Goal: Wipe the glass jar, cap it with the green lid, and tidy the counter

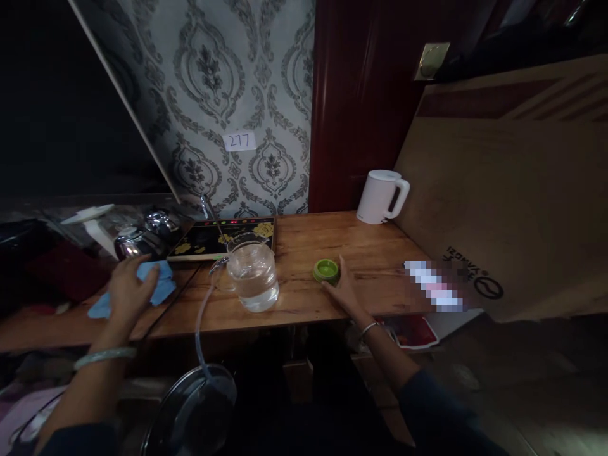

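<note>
My left hand (130, 288) is closed on a crumpled blue cloth (164, 283) at the left of the wooden counter. My right hand (346, 288) has thumb and fingers spread apart beside a small round green dish or lid (326, 270). The thumb is at the dish's near edge and the fingers at its right; whether they touch it I cannot tell. Between my hands stands a clear glass pitcher (254, 278) partly filled with water. A clear tube (199, 323) runs down near the pitcher's handle into a glass-like round vessel (199, 405) below the counter edge.
Behind the pitcher lies a black induction cooker (204, 240) with yellow flowers. Shiny metal kettles (137, 240) stand left of it. A white electric kettle (380, 197) stands at the back right. A large cardboard box (498, 183) leans along the right side of the counter (304, 237).
</note>
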`<state>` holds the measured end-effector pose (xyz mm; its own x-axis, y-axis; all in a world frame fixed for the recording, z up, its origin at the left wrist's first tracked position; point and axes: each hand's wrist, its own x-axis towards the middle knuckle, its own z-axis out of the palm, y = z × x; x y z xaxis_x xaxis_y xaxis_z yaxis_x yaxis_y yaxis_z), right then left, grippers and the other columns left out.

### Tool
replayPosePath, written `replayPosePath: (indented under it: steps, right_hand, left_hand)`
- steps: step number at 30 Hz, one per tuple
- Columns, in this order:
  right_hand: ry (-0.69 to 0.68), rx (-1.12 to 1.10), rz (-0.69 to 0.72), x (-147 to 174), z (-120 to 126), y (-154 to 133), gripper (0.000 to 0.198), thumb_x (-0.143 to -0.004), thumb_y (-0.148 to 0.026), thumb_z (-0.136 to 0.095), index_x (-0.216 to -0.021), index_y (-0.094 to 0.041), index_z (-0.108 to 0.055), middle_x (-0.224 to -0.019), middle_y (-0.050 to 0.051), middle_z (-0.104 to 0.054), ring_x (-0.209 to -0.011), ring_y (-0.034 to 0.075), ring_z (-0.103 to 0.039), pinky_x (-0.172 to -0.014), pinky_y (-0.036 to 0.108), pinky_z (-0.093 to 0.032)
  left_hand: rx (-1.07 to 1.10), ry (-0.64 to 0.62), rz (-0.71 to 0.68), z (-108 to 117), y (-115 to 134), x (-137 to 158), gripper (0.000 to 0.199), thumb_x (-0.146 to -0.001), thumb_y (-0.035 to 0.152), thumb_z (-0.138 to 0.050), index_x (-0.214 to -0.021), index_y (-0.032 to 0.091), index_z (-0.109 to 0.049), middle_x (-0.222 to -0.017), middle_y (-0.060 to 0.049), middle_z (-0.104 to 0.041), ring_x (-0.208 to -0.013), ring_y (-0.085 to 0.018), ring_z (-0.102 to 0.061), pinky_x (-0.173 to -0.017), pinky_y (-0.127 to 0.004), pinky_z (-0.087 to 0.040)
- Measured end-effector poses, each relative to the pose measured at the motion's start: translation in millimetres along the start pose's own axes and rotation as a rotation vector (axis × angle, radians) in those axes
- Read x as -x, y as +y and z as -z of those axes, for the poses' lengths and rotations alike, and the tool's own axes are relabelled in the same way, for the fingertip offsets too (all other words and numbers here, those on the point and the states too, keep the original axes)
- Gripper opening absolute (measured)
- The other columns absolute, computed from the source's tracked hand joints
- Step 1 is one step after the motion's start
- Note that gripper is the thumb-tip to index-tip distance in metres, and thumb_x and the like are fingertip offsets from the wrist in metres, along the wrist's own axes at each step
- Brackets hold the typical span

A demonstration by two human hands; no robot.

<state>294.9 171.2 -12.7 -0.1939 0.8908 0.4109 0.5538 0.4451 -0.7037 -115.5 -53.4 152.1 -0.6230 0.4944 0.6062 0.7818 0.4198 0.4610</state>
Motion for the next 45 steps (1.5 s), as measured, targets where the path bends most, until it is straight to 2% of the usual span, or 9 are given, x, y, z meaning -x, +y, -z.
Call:
replayPosePath:
  steps: [7, 13, 15, 18, 21, 28, 33, 38, 45]
  right_hand:
    - [-0.009, 0.007, -0.066, -10.9, -10.8, -14.3, 0.082, -0.070, -0.038, -0.071, -0.144, -0.020, -0.043, -0.135, 0.017, -0.058, -0.125, 0.039, -0.052, -0.102, 0.057, -0.040]
    - [0.131, -0.359, -0.018, -1.3, -9.3, -14.0, 0.079, -0.071, -0.046, -0.071, -0.141, -0.020, -0.045, -0.140, 0.015, -0.054, -0.128, 0.033, -0.050, -0.108, 0.056, -0.038]
    - [0.094, -0.483, 0.000, 9.5, -4.4, -26.0, 0.081, -0.073, -0.045, -0.071, -0.144, -0.019, -0.042, -0.140, 0.015, -0.053, -0.127, 0.031, -0.052, -0.108, 0.053, -0.040]
    - [-0.031, -0.618, 0.069, 29.3, 6.7, -54.3, 0.085, -0.075, -0.040, -0.073, -0.149, -0.022, -0.034, -0.140, 0.013, -0.052, -0.126, 0.028, -0.054, -0.107, 0.048, -0.044]
    - [-0.089, -0.588, 0.201, 46.3, 20.1, -82.5, 0.082, -0.076, -0.035, -0.074, -0.148, -0.025, -0.036, -0.143, 0.012, -0.051, -0.131, 0.029, -0.050, -0.110, 0.048, -0.042]
    - [-0.178, -0.483, 0.391, 61.6, 38.9, -105.6, 0.079, -0.076, -0.030, -0.074, -0.147, -0.028, -0.039, -0.142, 0.011, -0.054, -0.131, 0.031, -0.050, -0.112, 0.052, -0.040]
    - [-0.366, -0.818, 0.191, 62.8, 44.8, -101.7, 0.091, -0.074, -0.041, -0.080, -0.151, -0.032, -0.032, -0.154, 0.008, -0.041, -0.142, 0.029, -0.038, -0.118, 0.050, -0.031]
    - [-0.605, -1.396, -0.154, 64.3, 45.1, -103.4, 0.074, -0.080, -0.063, -0.065, -0.145, -0.036, -0.042, -0.150, 0.004, -0.048, -0.133, 0.030, -0.049, -0.107, 0.050, -0.043]
    - [-0.710, -1.414, -0.153, 64.5, 41.7, -103.2, 0.086, -0.073, -0.070, -0.064, -0.145, -0.029, -0.045, -0.139, 0.011, -0.058, -0.097, 0.030, -0.066, -0.070, 0.043, -0.056]
  left_hand:
    - [0.478, -0.140, -0.088, -27.6, 78.4, 47.7, 0.043, -0.088, 0.054, -0.050, -0.104, 0.017, -0.065, -0.110, -0.010, -0.068, -0.104, -0.025, -0.063, -0.094, -0.041, -0.050]
    - [0.522, 0.283, -0.117, -25.7, 119.3, 105.7, 0.025, -0.089, 0.038, -0.055, -0.095, 0.017, -0.065, -0.101, -0.009, -0.066, -0.103, -0.024, -0.060, -0.095, -0.041, -0.047]
    - [0.635, 0.108, -0.085, -25.5, 137.8, 133.1, 0.023, -0.089, 0.038, -0.055, -0.093, 0.018, -0.066, -0.093, -0.006, -0.067, -0.092, -0.021, -0.063, -0.086, -0.037, -0.050]
    - [0.856, -0.353, 0.083, -34.4, 167.0, 166.3, 0.028, -0.086, 0.044, -0.062, -0.099, 0.020, -0.068, -0.089, -0.005, -0.070, -0.083, -0.020, -0.065, -0.076, -0.032, -0.052]
    - [1.094, -0.564, 0.352, -48.3, 187.6, 181.0, 0.047, -0.078, 0.050, -0.072, -0.113, 0.019, -0.066, -0.098, -0.007, -0.072, -0.083, -0.020, -0.067, -0.066, -0.028, -0.052]
    - [1.446, -0.670, 0.644, -57.5, 203.7, 182.8, 0.047, -0.067, 0.044, -0.085, -0.101, 0.015, -0.073, -0.091, -0.007, -0.074, -0.081, -0.018, -0.067, -0.068, -0.025, -0.052]
    - [1.531, -0.685, 0.730, -53.9, 201.1, 183.9, 0.041, -0.067, 0.039, -0.086, -0.096, 0.014, -0.073, -0.089, -0.005, -0.073, -0.074, -0.014, -0.065, -0.060, -0.022, -0.051]
    - [1.640, -0.734, 0.722, -48.5, 203.6, 184.8, 0.032, -0.073, 0.035, -0.083, -0.095, 0.015, -0.072, -0.090, -0.004, -0.072, -0.075, -0.013, -0.064, -0.064, -0.023, -0.051]
    - [1.747, -0.870, 0.838, -49.1, 209.2, 191.2, 0.031, -0.076, 0.037, -0.081, -0.096, 0.017, -0.068, -0.086, -0.005, -0.070, -0.071, -0.015, -0.064, -0.062, -0.027, -0.053]
